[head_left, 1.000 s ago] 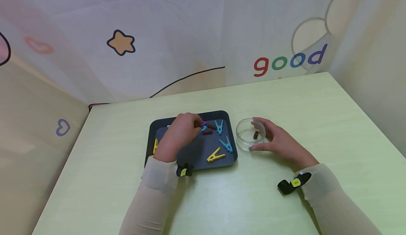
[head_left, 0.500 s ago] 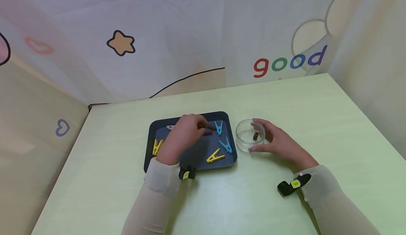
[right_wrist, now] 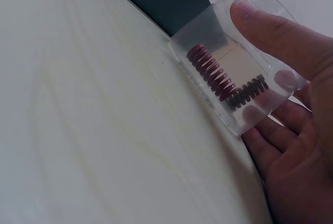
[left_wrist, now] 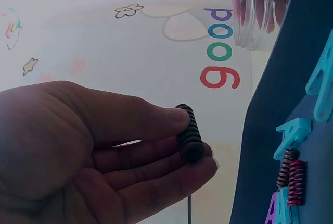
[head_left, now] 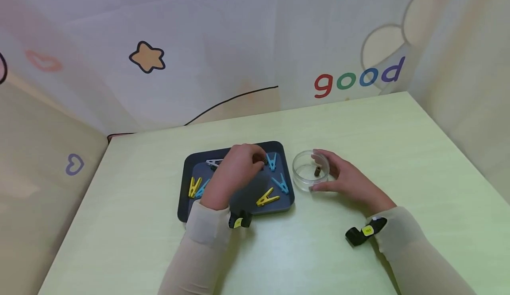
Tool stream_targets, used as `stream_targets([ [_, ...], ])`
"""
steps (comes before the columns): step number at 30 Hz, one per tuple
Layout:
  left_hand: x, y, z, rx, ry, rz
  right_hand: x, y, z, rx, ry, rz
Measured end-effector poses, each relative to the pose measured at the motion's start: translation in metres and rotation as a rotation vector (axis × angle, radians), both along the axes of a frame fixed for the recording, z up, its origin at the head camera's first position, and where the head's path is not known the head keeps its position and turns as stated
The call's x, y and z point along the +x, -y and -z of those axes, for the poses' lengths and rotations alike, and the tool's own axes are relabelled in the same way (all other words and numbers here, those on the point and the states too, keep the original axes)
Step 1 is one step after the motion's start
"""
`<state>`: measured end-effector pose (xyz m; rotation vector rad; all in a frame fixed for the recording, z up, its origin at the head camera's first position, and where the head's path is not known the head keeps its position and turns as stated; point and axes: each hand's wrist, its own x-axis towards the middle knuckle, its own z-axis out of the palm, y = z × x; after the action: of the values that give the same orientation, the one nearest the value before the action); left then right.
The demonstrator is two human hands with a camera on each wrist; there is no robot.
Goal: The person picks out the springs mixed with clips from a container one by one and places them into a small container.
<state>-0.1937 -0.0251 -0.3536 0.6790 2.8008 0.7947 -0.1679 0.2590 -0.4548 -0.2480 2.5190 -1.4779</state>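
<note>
My left hand (head_left: pixel 237 171) is over the dark tray (head_left: pixel 184 188), pinching a dark coil spring (left_wrist: pixel 190 133) between thumb and fingers. In the left wrist view, another dark spring (left_wrist: pixel 287 168) and a red spring (left_wrist: pixel 296 182) lie in the tray among clothespins. To the right of the tray, my right hand (head_left: pixel 350 180) grips a clear round jar (head_left: pixel 303 180), thumb on one side and fingers on the other. Through its wall the right wrist view shows a red spring (right_wrist: pixel 212 73) and a dark spring (right_wrist: pixel 247 92) inside.
Around the tray lie a yellow clothespin (head_left: pixel 268 197), a blue clothespin (head_left: pixel 280 184), a second blue one (head_left: pixel 272 162), another yellow one (head_left: pixel 194 188) and a pale one (head_left: pixel 213 162). The light table (head_left: pixel 303 250) meets a printed curtain (head_left: pixel 223 42) behind.
My left hand has shifted a little to the right over the tray, covering springs seen before and uncovering clothespins at the tray's left. My right hand stays on the jar.
</note>
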Motion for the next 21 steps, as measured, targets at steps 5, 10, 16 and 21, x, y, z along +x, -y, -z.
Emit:
stream_targets([
  [5,-0.0003,-0.0001,0.002,0.012,0.003,0.0,0.0012,0.0004,0.0009,0.036,-0.001,0.013],
  [10,0.0005,-0.0005,0.0028,0.013,0.015,-0.004,0.002,0.0003,0.0029,0.043,0.005,0.021],
  [16,0.0019,-0.0009,0.0023,0.011,0.019,-0.006,0.0009,0.0015,0.0033,0.032,0.002,0.016],
  [21,0.0025,-0.0015,-0.0002,0.021,0.007,-0.007,0.0001,0.0018,0.0006,0.042,-0.008,0.017],
])
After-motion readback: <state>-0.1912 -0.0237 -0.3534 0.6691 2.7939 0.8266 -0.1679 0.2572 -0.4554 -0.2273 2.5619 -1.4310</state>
